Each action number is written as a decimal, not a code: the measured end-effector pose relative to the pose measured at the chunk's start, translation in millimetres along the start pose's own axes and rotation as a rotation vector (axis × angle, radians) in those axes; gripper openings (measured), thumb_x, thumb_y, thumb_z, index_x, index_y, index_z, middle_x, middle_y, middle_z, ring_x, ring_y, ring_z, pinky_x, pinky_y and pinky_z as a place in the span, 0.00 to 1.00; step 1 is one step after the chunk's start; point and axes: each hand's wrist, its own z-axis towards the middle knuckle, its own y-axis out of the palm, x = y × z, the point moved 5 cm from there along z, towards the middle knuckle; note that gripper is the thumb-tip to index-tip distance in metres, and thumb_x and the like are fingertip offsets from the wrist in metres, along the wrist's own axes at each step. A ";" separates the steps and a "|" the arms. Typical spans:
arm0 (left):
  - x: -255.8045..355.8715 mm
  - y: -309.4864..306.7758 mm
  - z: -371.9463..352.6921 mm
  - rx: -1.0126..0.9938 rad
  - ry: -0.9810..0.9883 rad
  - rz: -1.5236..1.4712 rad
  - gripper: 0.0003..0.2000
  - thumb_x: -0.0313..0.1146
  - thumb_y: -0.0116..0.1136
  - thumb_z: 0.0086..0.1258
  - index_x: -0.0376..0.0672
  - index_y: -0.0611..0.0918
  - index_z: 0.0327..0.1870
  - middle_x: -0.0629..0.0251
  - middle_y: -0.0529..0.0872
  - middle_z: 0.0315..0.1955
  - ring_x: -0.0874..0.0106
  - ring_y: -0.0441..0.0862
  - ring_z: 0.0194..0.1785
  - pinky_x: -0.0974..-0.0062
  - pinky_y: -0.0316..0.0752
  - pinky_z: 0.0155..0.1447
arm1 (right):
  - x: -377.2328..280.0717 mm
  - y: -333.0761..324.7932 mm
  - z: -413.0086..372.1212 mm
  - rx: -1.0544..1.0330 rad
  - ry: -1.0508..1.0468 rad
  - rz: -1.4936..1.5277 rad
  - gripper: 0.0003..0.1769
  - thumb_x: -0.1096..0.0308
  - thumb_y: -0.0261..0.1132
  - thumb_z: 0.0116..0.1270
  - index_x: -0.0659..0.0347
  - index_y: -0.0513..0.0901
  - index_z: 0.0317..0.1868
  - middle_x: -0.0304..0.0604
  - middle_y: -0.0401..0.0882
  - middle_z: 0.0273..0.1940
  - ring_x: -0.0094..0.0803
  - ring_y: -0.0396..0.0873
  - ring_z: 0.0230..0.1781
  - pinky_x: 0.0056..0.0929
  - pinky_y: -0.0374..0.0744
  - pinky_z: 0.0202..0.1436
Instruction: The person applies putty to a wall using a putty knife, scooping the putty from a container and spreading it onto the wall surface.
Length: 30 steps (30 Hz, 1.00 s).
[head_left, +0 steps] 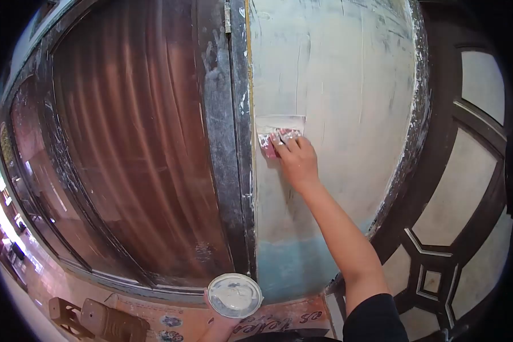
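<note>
Right hand point(299, 163) clamped on the putty scraper point(271, 138), pale paste point(233, 296) loaded along its blade, edge flat against the whitish wall panel point(336, 114), just beside the dark door frame point(228, 142)! Down low, the left hand point(219, 327) grips the round tub point(260, 296) from beneath, more paste inside, and a bluish patch point(293, 271) shows on the panel's lower end.

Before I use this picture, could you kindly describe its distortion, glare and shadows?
Head view: fisheye distortion bows the pale panel at its right edge, and the corners go black; glare washes out part of the far left; a soft shadow falls on the panel below the right hand.
</note>
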 end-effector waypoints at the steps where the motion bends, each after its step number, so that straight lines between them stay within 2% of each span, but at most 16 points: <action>1: 0.2 -1.9 -1.1 0.004 0.000 -0.006 0.45 0.75 0.45 0.60 0.48 0.71 0.70 0.52 0.71 0.70 0.46 0.68 0.71 0.36 0.61 0.72 | -2.3 1.6 -13.2 -0.019 0.004 0.015 0.20 0.72 0.63 0.56 0.49 0.86 0.50 0.36 0.77 0.37 0.38 0.76 0.43 0.37 0.78 0.48; 2: 0.1 -5.8 -0.6 0.009 -0.001 -0.005 0.45 0.75 0.45 0.60 0.48 0.71 0.70 0.52 0.71 0.70 0.46 0.68 0.71 0.36 0.61 0.72 | -4.6 2.7 -25.6 -0.036 0.006 0.029 0.19 0.72 0.63 0.56 0.49 0.86 0.50 0.36 0.78 0.38 0.38 0.76 0.43 0.38 0.77 0.50; 3: -1.5 -8.1 0.4 -0.035 -0.034 -0.077 0.45 0.75 0.45 0.60 0.48 0.71 0.70 0.52 0.71 0.70 0.45 0.67 0.71 0.35 0.61 0.72 | -7.1 3.3 -38.4 -0.067 0.029 0.056 0.19 0.71 0.63 0.58 0.48 0.86 0.51 0.35 0.80 0.42 0.37 0.76 0.48 0.43 0.74 0.56; 4: -2.7 -7.3 -0.7 -0.079 -0.067 -0.149 0.45 0.75 0.45 0.60 0.48 0.71 0.70 0.52 0.70 0.70 0.45 0.67 0.71 0.35 0.61 0.72 | -11.7 2.9 -51.9 -0.071 0.032 0.058 0.19 0.71 0.63 0.58 0.48 0.86 0.51 0.35 0.80 0.42 0.37 0.76 0.48 0.43 0.74 0.56; 7: -1.8 -7.3 -3.7 -0.052 -0.088 -0.182 0.45 0.75 0.43 0.61 0.49 0.71 0.70 0.51 0.71 0.69 0.44 0.68 0.71 0.35 0.61 0.71 | -22.3 15.7 -100.5 -0.153 0.049 -0.006 0.20 0.67 0.63 0.62 0.43 0.84 0.56 0.32 0.81 0.51 0.33 0.74 0.56 0.53 0.67 0.59; 11: 0.3 -6.8 -7.3 -0.021 -0.087 -0.155 0.45 0.75 0.43 0.60 0.49 0.70 0.71 0.51 0.71 0.69 0.44 0.68 0.70 0.34 0.62 0.71 | -38.0 24.3 -167.1 -0.197 0.084 0.074 0.21 0.66 0.63 0.61 0.43 0.84 0.56 0.32 0.81 0.51 0.33 0.74 0.56 0.52 0.67 0.58; 13: 0.6 -7.4 -7.6 0.003 -0.091 -0.152 0.45 0.75 0.44 0.60 0.49 0.70 0.71 0.51 0.71 0.69 0.43 0.68 0.70 0.34 0.63 0.70 | -49.3 28.9 -203.6 -0.223 0.053 0.049 0.25 0.64 0.69 0.55 0.41 0.85 0.57 0.31 0.79 0.45 0.35 0.73 0.49 0.49 0.67 0.57; 14: 0.7 -7.3 -7.4 0.009 -0.093 -0.154 0.45 0.75 0.44 0.60 0.49 0.70 0.71 0.51 0.71 0.69 0.43 0.68 0.70 0.34 0.63 0.70 | -54.3 32.3 -222.4 -0.229 0.053 0.050 0.25 0.64 0.69 0.55 0.41 0.85 0.57 0.31 0.79 0.45 0.35 0.73 0.49 0.49 0.67 0.57; 17: 4.1 -1.9 -9.1 0.056 -0.078 -0.110 0.43 0.73 0.42 0.61 0.48 0.70 0.71 0.52 0.71 0.69 0.43 0.70 0.69 0.33 0.66 0.67 | -73.7 45.7 -289.7 -0.323 0.084 0.117 0.24 0.62 0.70 0.55 0.41 0.85 0.55 0.31 0.79 0.46 0.35 0.73 0.49 0.51 0.67 0.55; 21: 2.2 12.2 -11.1 0.049 -0.088 -0.134 0.42 0.72 0.41 0.63 0.48 0.71 0.70 0.52 0.71 0.69 0.43 0.69 0.69 0.34 0.65 0.69 | -101.1 46.7 -367.7 -0.500 0.101 0.162 0.22 0.62 0.71 0.56 0.41 0.85 0.53 0.32 0.78 0.47 0.35 0.73 0.50 0.54 0.67 0.59; 27: -2.2 -14.3 -9.1 0.067 -0.050 -0.093 0.44 0.73 0.42 0.61 0.48 0.70 0.71 0.51 0.70 0.70 0.44 0.68 0.70 0.32 0.61 0.70 | -115.9 50.5 -405.1 -0.669 0.216 0.210 0.20 0.62 0.71 0.56 0.41 0.85 0.51 0.33 0.78 0.47 0.36 0.73 0.52 0.58 0.66 0.62; 30: -9.5 0.6 -12.0 0.088 -0.046 -0.021 0.44 0.74 0.42 0.61 0.48 0.71 0.70 0.51 0.71 0.69 0.43 0.68 0.70 0.32 0.60 0.71 | -115.1 44.7 -409.4 -0.741 0.240 0.255 0.19 0.62 0.71 0.56 0.41 0.85 0.51 0.34 0.79 0.47 0.37 0.73 0.54 0.58 0.66 0.63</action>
